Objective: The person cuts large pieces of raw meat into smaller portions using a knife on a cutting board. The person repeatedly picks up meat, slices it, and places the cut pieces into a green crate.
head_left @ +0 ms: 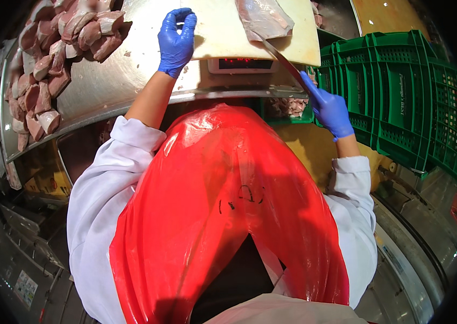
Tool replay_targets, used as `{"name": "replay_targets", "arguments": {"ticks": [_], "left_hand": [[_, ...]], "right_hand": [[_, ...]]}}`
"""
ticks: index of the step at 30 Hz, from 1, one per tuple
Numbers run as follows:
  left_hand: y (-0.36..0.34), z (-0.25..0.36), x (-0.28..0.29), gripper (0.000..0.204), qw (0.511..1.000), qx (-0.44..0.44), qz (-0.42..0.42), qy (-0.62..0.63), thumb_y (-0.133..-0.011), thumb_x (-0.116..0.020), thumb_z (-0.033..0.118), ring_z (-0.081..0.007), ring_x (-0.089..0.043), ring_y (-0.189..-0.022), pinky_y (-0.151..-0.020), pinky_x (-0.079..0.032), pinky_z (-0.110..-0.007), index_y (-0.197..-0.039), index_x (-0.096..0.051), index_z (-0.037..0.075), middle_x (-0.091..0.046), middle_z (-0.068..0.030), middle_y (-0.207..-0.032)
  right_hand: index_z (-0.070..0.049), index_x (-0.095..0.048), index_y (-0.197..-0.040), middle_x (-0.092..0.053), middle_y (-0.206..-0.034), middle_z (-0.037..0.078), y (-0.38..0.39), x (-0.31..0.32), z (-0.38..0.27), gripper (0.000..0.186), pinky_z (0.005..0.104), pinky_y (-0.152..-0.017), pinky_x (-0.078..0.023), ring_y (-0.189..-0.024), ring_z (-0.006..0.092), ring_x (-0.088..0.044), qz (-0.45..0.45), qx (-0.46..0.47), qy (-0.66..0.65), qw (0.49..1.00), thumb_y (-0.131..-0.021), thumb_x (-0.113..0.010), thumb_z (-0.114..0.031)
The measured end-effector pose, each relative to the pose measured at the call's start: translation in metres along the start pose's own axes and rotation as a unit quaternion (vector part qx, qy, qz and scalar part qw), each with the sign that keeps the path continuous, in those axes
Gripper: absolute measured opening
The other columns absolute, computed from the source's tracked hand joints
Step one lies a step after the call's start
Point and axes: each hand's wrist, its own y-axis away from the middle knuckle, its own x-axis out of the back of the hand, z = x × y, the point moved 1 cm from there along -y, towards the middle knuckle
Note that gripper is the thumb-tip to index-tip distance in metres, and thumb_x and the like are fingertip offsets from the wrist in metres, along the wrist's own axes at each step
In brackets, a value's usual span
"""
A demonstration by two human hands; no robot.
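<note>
My right hand (332,110), in a blue glove, grips a knife (286,62) by its handle. The long, narrow blade points up and to the left. Its tip reaches the near edge of a pale, skinned-looking slab of meat (265,20) on the cream cutting board (217,32). Over the board's left edge is my left hand (176,46), also gloved in blue. Its fingers and thumb curl together in a pinch, with nothing visible between them. The slab's far end is cut off by the picture's upper edge.
Many cut meat pieces (42,81) are heaped on the steel table (104,83) at left. Under the board's near edge sits a scale with a lit red display (242,63). A green crate holds meat scraps (288,107); more green crates (385,97) stand at right.
</note>
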Motion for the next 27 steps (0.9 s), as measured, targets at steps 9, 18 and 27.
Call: {"name": "replay_targets", "arguments": {"ticks": [9,18,27], "left_hand": [[0.039,0.014,-0.109,0.031,0.94,-0.109,-0.085,-0.311,-0.08,-0.075,0.041,-0.0295,-0.066,-0.075,-0.076,-0.047,-0.044,-0.077,-0.065,0.012,-0.068,-0.0076,-0.076],[0.049,0.002,-0.107,0.013,0.944,-0.067,-0.051,-0.319,-0.079,-0.065,0.027,-0.0292,-0.066,-0.077,-0.078,-0.043,-0.046,-0.073,-0.065,0.015,-0.068,-0.0073,-0.076],[0.035,-0.008,-0.079,0.02,0.948,-0.036,0.011,-0.317,-0.081,-0.07,0.031,-0.028,-0.067,-0.063,-0.067,-0.053,-0.041,-0.076,-0.07,0.011,-0.07,-0.009,-0.07]], "right_hand": [[-0.03,-0.036,-0.158,-0.07,-0.1,0.024,0.001,0.021,0.01,0.077,0.0464,-0.065,-0.053,-0.074,0.0441,-0.066,0.114,-0.051,-0.244,0.962,-0.09,-0.064,-0.006],[-0.036,-0.029,-0.159,-0.07,-0.081,0.016,-0.117,-0.014,-0.041,0.076,0.0494,-0.061,-0.055,-0.068,0.0387,-0.068,0.187,0.001,-0.124,0.974,-0.092,-0.061,-0.018],[-0.031,-0.025,-0.162,-0.065,-0.071,0.015,-0.029,0.048,-0.019,0.091,0.0488,-0.055,-0.053,-0.06,0.0362,-0.066,-0.099,0.037,0.077,0.991,-0.082,-0.059,-0.002]]}}
